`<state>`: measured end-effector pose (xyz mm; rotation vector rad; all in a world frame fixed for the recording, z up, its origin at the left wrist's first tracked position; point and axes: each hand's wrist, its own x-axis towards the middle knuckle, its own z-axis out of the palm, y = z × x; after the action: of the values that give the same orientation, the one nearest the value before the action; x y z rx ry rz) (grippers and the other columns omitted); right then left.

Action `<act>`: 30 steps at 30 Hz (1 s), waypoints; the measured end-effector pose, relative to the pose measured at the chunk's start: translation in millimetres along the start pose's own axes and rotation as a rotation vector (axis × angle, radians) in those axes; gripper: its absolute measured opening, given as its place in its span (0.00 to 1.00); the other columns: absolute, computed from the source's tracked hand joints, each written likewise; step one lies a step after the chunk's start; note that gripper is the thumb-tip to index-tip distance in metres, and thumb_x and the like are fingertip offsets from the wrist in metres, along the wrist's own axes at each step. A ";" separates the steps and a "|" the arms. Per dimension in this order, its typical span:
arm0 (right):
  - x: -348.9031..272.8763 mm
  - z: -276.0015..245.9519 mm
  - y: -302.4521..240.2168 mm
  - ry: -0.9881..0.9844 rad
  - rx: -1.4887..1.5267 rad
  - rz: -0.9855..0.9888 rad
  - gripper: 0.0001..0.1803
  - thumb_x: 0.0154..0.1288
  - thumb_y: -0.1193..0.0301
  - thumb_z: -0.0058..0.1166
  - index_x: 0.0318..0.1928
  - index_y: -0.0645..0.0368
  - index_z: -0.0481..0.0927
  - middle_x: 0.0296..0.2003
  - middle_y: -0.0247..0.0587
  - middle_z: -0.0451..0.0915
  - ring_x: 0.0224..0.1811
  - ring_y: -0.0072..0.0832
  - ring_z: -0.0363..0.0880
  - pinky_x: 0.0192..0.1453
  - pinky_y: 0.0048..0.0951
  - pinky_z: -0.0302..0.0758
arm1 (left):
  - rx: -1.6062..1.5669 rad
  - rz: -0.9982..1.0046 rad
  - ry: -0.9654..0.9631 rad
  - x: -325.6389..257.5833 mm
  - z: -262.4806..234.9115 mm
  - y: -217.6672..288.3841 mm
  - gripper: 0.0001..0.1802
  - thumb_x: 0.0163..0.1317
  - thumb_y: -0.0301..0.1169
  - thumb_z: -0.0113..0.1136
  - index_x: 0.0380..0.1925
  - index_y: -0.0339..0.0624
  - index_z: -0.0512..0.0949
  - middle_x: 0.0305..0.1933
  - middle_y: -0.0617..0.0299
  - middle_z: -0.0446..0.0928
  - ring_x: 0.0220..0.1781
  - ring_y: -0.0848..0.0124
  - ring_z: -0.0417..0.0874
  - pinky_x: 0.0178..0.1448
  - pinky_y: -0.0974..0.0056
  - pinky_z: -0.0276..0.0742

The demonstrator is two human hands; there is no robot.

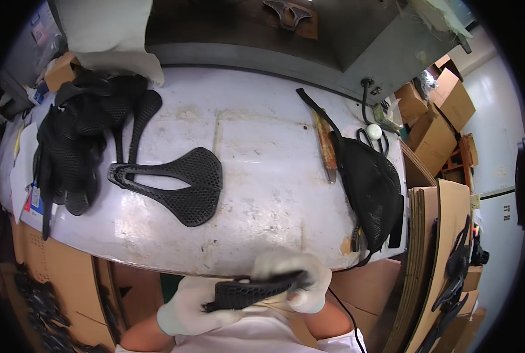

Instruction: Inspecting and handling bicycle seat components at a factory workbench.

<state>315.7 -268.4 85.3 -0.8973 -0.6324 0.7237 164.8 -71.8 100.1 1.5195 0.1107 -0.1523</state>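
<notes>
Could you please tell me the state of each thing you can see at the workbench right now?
Saddle pad in hands: held edge-on by both gloved hands.
Left hand: gripping the pad.
Right hand: gripping the pad.
Saddle pad on table: lying flat, alone.
Pile of pads: heaped at left.
Knife: lying flat.

The blurred right white-gloved hand (295, 279) covers one end of the black lattice saddle pad (248, 292); its other end lies hidden in the left white-gloved hand (193, 309).
</notes>
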 end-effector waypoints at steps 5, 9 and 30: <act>-5.0 11.3 11.5 -0.007 -0.073 -0.221 0.30 0.78 0.56 0.58 0.32 0.77 0.81 0.21 0.52 0.80 0.20 0.45 0.78 0.27 0.45 0.79 | -0.743 -0.192 -0.070 -21.6 23.9 -41.8 0.28 0.58 0.28 0.72 0.59 0.28 0.82 0.47 0.59 0.87 0.46 0.70 0.85 0.57 0.64 0.79; -2.3 10.3 5.2 0.043 -0.327 -0.281 0.28 0.77 0.62 0.56 0.26 0.78 0.83 0.23 0.56 0.84 0.24 0.48 0.86 0.31 0.42 0.85 | -0.677 0.146 0.048 -1.3 15.5 -47.7 0.28 0.54 0.29 0.74 0.55 0.27 0.80 0.51 0.44 0.83 0.53 0.56 0.84 0.62 0.56 0.77; 2.7 -7.5 -14.8 -0.300 -0.731 -0.392 0.12 0.61 0.69 0.67 0.35 0.70 0.86 0.31 0.49 0.88 0.33 0.43 0.89 0.47 0.41 0.89 | -0.278 0.246 0.220 8.9 22.3 5.6 0.24 0.53 0.26 0.69 0.51 0.32 0.78 0.58 0.42 0.79 0.56 0.58 0.82 0.57 0.60 0.77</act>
<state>327.1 -276.1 94.9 -1.2870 -1.3473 0.2576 174.0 -94.1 105.2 1.2563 0.1142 0.2193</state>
